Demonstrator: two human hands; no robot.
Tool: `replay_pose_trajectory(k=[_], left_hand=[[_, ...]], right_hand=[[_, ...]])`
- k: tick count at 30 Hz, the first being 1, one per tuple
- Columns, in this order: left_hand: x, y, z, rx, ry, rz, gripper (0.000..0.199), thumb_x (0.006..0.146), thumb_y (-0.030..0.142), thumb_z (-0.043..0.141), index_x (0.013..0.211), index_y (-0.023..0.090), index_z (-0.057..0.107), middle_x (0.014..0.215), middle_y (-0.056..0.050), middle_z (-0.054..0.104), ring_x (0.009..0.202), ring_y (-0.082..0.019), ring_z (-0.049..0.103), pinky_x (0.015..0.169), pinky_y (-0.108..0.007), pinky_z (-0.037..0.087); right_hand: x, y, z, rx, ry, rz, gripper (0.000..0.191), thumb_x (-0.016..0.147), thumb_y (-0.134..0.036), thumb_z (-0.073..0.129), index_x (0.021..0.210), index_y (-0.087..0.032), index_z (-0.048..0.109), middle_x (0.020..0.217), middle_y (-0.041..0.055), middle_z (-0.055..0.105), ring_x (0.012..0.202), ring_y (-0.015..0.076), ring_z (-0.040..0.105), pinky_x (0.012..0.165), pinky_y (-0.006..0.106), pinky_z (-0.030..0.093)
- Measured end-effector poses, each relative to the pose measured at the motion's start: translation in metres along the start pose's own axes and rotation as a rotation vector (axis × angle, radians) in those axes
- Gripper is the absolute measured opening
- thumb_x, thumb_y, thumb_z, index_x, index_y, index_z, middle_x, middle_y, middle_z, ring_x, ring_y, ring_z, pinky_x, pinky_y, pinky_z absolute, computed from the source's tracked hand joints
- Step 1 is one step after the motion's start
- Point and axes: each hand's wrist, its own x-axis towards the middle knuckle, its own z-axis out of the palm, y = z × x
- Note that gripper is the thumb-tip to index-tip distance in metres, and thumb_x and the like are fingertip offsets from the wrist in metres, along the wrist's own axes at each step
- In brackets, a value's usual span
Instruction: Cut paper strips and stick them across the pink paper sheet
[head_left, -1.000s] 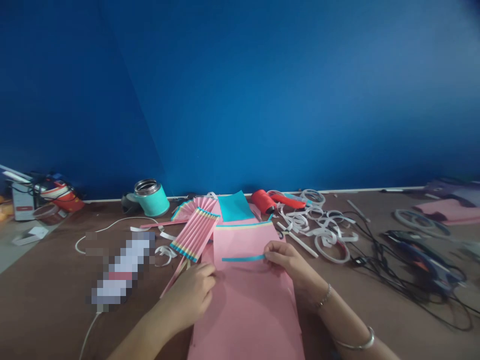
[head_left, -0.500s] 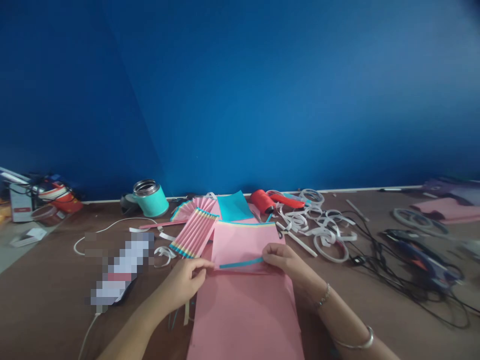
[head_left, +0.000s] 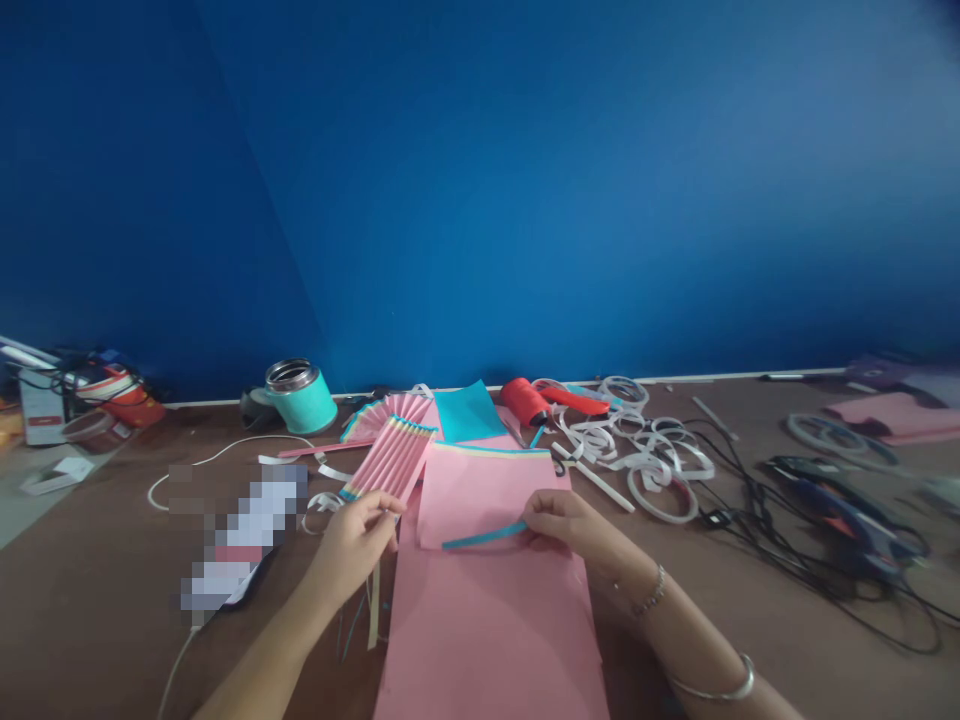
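My right hand point(head_left: 561, 518) pinches the right end of a narrow blue paper strip point(head_left: 484, 536). The strip slants over the lower part of a pink paper sheet point(head_left: 487, 490) that has a yellow and blue band along its far edge. To the left, my left hand point(head_left: 365, 535) is raised with thumb and forefinger apart, nothing visible between them. Its fingertips overlap the near end of a pleated pink paper point(head_left: 394, 455); whether they touch it I cannot tell. Larger pink sheets point(head_left: 491, 630) lie under the banded sheet.
Behind are a pink paper fan point(head_left: 390, 412), a blue sheet point(head_left: 469, 412) and a red roll point(head_left: 523, 402). Curled white strips point(head_left: 660, 455), black cables point(head_left: 757, 540) and a glue gun point(head_left: 855, 525) lie right. Left stand a turquoise mug point(head_left: 304, 402) and a blurred-out device point(head_left: 244, 540).
My left hand has moved left and slightly up, away from the banded sheet's corner. The blue strip's left end has dropped a little toward me, with my right hand still on it.
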Motion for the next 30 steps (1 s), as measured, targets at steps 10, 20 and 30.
replay_pose_trajectory(k=[10, 20, 30], left_hand=[[-0.01, 0.014, 0.009, 0.272, -0.228, 0.194, 0.034, 0.082, 0.013, 0.035, 0.105, 0.025, 0.058, 0.105, -0.002, 0.069, 0.1, -0.017, 0.063, 0.085, -0.026, 0.045], [-0.005, 0.008, 0.017, 0.041, -0.132, 0.117, 0.032, 0.082, 0.027, 0.042, 0.108, 0.017, 0.058, 0.095, -0.007, 0.068, 0.088, -0.018, 0.063, 0.08, -0.027, 0.046], [-0.008, 0.022, 0.01, -0.185, -0.292, -0.056, 0.042, 0.082, 0.057, 0.044, 0.069, 0.018, 0.054, 0.05, 0.007, 0.035, 0.047, -0.009, 0.034, 0.046, -0.02, 0.028]], right_hand=[[0.001, -0.001, -0.001, -0.154, 0.156, -0.072, 0.02, 0.073, -0.036, 0.058, 0.072, -0.016, 0.055, 0.066, 0.0013, 0.063, 0.046, 0.0076, 0.051, 0.041, 0.018, 0.039], [-0.006, -0.008, 0.008, 0.014, 0.046, -0.07, 0.022, 0.072, -0.037, 0.059, 0.069, -0.016, 0.054, 0.063, 0.0005, 0.062, 0.043, 0.0067, 0.05, 0.038, 0.018, 0.031], [-0.009, -0.011, 0.015, 0.031, 0.023, -0.051, 0.021, 0.07, -0.037, 0.06, 0.069, -0.016, 0.054, 0.061, -0.0003, 0.061, 0.042, 0.0064, 0.05, 0.036, 0.017, 0.031]])
